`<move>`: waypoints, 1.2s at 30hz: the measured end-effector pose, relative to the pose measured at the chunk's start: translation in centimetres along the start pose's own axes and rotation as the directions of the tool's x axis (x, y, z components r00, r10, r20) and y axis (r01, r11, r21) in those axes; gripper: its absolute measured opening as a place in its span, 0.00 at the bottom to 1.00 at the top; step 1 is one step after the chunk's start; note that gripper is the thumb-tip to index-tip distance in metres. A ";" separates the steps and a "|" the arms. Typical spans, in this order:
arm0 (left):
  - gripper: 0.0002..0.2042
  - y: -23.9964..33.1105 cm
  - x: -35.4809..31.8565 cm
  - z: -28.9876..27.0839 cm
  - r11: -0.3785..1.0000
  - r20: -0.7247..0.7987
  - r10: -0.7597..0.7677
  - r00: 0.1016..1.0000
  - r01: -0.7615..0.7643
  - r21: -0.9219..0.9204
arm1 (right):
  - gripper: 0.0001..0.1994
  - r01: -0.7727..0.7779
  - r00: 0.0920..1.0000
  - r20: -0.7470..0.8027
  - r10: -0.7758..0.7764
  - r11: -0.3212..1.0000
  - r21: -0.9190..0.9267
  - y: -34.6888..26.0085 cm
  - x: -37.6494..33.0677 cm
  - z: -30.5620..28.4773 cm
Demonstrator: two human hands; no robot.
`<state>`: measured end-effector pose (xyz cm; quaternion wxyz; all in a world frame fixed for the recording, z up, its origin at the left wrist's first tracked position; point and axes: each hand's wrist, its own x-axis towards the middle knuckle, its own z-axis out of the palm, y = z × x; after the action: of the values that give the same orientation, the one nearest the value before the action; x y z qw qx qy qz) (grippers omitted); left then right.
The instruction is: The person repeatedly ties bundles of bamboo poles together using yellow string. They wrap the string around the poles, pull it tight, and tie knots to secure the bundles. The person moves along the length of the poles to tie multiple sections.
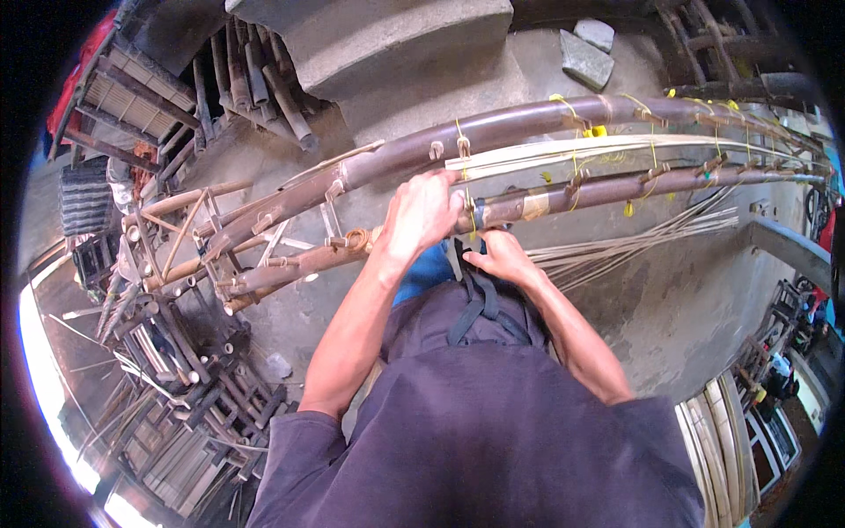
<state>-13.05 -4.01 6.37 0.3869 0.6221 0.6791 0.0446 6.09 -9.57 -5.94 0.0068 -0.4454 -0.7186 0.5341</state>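
Note:
A long frame of two dark bamboo poles, the far pole (396, 151) and the near pole (598, 189), runs across in front of me. Pale split strips (563, 151) lie lengthwise between them, crossed by yellow cords (652, 145). My left hand (421, 214) reaches over the near pole, its fingers bent at the strips' left ends beside an upright cord. What they pinch is hidden. Just on my side of the near pole, my right hand (509, 258) is closed, with its thumb toward the left. Whatever lies in its grip cannot be made out.
Loose thin strips (651, 233) lie beyond my right forearm. A concrete step (387, 44) and grey stones (588, 60) are at the back. Bamboo offcuts (255, 66) lean at the far left; a wood stack (189, 466) fills the lower left. A metal beam (792, 251) juts in at right.

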 end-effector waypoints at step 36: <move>0.08 -1.3 13.0 -5.7 0.804 -0.102 -0.146 0.984 0.058 -0.592 | 0.10 0.474 0.881 0.052 -0.471 0.875 -0.102 -5.6 -0.7 -0.5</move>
<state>-16.47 9.55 3.56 0.5124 0.4300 0.6905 0.2754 3.19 -9.86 -1.03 0.1027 -0.2495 -0.8342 0.4810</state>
